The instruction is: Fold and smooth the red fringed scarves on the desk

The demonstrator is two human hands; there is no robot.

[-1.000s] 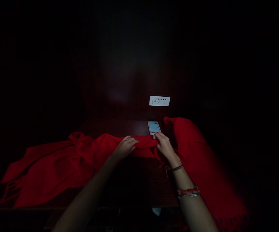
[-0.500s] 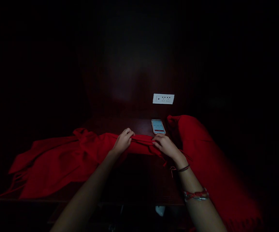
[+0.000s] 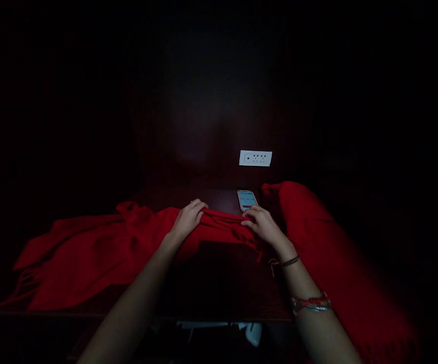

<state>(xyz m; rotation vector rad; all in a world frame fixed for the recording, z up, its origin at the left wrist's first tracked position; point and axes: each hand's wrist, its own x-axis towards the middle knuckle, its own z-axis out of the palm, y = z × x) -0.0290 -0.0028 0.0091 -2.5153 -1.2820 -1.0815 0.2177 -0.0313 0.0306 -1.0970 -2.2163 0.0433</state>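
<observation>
A red fringed scarf (image 3: 101, 247) lies across the dark table, spread and rumpled on the left and gathered into a narrow strip in the middle. My left hand (image 3: 189, 217), with a ring on one finger, is closed on the strip's upper edge. My right hand (image 3: 261, 222) pinches the same strip at its right end, near some loose tassels. Between the two hands the cloth runs fairly taut in long folds. Dark and red bracelets circle my right wrist and forearm.
A lit phone (image 3: 246, 199) lies just behind my right hand. White wall sockets (image 3: 255, 158) sit above it. More red fringed cloth (image 3: 317, 232) drapes along the right side. Beneath the front table edge (image 3: 222, 319), white objects show dimly. Surroundings are very dark.
My hands have moved slightly apart along the scarf, the left one leftward and the right one a little rightward. The stretch of cloth between them is longer and straighter.
</observation>
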